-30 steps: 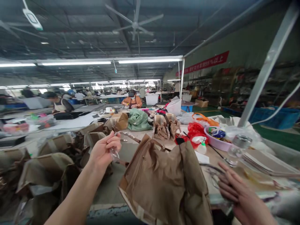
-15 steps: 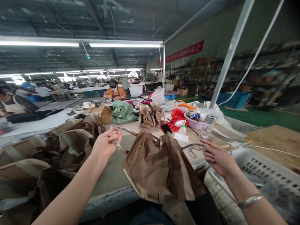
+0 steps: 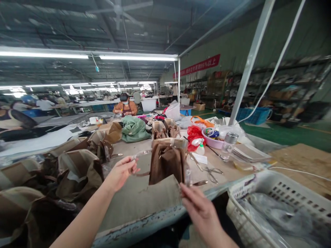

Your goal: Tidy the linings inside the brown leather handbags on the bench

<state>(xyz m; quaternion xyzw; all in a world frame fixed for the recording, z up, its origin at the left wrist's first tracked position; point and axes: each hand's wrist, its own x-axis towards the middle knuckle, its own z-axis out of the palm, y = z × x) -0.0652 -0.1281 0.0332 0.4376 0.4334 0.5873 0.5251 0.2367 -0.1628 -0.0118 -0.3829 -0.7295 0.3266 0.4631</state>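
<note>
A brown fabric bag stands upright on the work table, with a lighter flat panel spread in front of it. My left hand is left of the bag, its fingers closed on a thin brown strap partly covered in clear plastic. In front of the bag's right side, my right hand is pinched at the lower end of another plastic-wrapped strap, beside the panel's corner. The exact grip of those fingertips is partly hidden.
Several similar bags crowd the left side. Scissors, a glass jar, a small bottle and a pink basin lie to the right. A white plastic basket stands at front right. A co-worker sits across.
The bag has gone from being held up and tilted near me to standing farther back on the table. My right hand has moved left and down, closer to my left hand.
</note>
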